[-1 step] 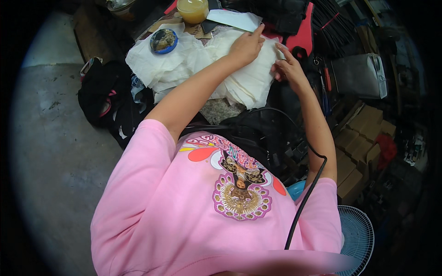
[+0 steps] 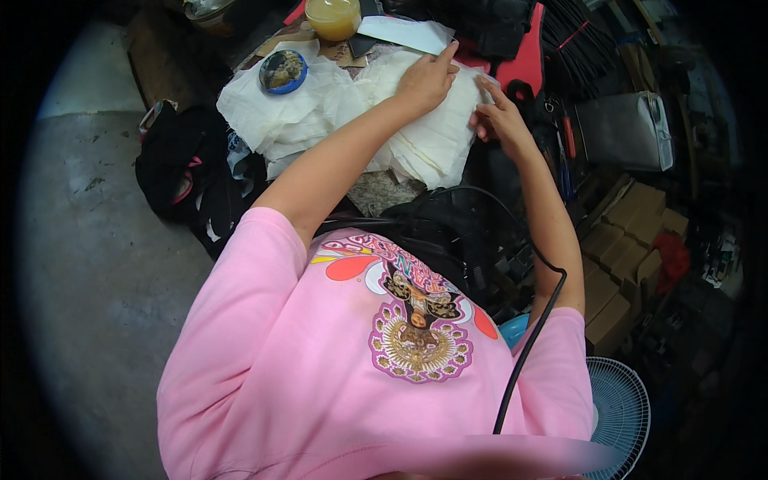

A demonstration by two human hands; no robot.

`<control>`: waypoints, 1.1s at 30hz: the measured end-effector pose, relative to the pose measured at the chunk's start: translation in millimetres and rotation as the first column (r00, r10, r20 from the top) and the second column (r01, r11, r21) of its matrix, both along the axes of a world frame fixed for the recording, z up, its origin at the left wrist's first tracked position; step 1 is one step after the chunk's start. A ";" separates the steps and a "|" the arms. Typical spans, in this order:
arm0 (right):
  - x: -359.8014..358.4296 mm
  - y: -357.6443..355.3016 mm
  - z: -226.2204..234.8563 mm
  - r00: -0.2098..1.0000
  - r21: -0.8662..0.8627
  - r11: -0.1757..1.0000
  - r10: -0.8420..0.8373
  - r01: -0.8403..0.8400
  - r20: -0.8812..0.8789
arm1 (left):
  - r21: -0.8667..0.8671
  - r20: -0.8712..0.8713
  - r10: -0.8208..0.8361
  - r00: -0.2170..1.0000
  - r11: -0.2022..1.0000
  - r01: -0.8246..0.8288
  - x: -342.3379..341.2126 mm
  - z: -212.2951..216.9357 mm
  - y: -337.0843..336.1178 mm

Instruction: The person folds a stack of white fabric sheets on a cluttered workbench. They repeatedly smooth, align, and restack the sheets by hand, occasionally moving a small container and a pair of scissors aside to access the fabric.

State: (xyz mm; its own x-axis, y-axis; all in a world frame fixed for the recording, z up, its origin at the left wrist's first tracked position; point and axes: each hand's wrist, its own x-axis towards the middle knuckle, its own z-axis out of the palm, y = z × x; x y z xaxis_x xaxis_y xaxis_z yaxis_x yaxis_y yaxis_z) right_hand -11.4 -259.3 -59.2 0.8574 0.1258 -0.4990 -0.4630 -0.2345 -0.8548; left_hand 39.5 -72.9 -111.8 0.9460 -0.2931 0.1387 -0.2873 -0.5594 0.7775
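Observation:
A stack of thin white cloth sheets (image 2: 436, 152) is spread over the work surface in front of me. My left hand (image 2: 426, 82) rests on its upper part, palm down, fingers stretched toward the far right edge. Beside the right edge of the stack is my right hand (image 2: 502, 120), its fingers apart and partly bent; whether the fingertips touch the cloth is hard to tell. Neither hand shows anything held. Farther left, another crumpled spread of white cloth (image 2: 300, 120) carries a round, blue-rimmed container (image 2: 282, 72) with dark and pale contents.
Behind the cloth stand a jar of yellowish liquid (image 2: 334, 18) and a folded white sheet (image 2: 406, 34). A red-handled tool (image 2: 569, 138) and a silver-grey case (image 2: 626, 132) lie to the right, above cardboard boxes (image 2: 632, 220). A black cable (image 2: 538, 336) crosses near my right arm; a fan (image 2: 622, 416) stands lower right.

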 end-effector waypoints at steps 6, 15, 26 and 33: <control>16.7 3.1 -11.6 0.997 -0.120 0.991 0.053 -0.060 -0.061 | 0.055 0.301 -0.093 0.949 0.995 0.080 -6.4 -14.0 0.5; -5.0 -3.9 -13.5 0.998 -0.032 0.998 0.053 -0.054 -0.043 | 0.069 0.430 -0.087 0.899 0.996 0.063 -7.3 -15.1 -0.6; -48.3 -19.8 -11.6 0.998 -0.069 0.997 0.033 -0.030 0.046 | 0.180 0.409 -0.082 0.909 0.984 0.007 -1.2 -26.4 -6.4; -46.9 -4.4 -9.8 0.997 0.139 0.990 0.033 -0.024 -0.064 | 0.196 0.407 -0.082 0.910 0.981 0.001 -6.9 -21.6 -6.2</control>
